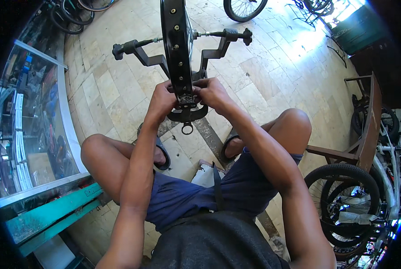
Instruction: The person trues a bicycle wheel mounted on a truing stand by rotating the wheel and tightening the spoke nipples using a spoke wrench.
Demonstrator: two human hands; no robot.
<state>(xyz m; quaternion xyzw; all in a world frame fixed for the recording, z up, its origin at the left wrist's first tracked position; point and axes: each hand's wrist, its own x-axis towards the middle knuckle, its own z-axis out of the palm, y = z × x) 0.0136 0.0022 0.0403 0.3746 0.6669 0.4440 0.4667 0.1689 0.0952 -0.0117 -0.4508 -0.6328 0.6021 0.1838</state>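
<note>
A bare black bicycle rim (177,47) with brass-coloured spoke nipples along its middle stands upright, edge toward me. Its axle sits between the two arms of a black truing stand (153,60). My left hand (163,102) is at the rim's lower left side, fingers curled in and partly hidden by it. On the other side, my right hand (211,94) has its thumb and fingers closed beside the rim, among the spokes. What either hand grips is too small or hidden to tell. Just below them is the stand's curved black front part with a metal ring (187,129).
At left stands a glass display case (34,121) above a green bench (52,219). A brown metal-framed bench (364,130) and several bicycle wheels (344,172) are at right. Another wheel (245,9) rests at the far side of the tiled floor. My knees flank the stand.
</note>
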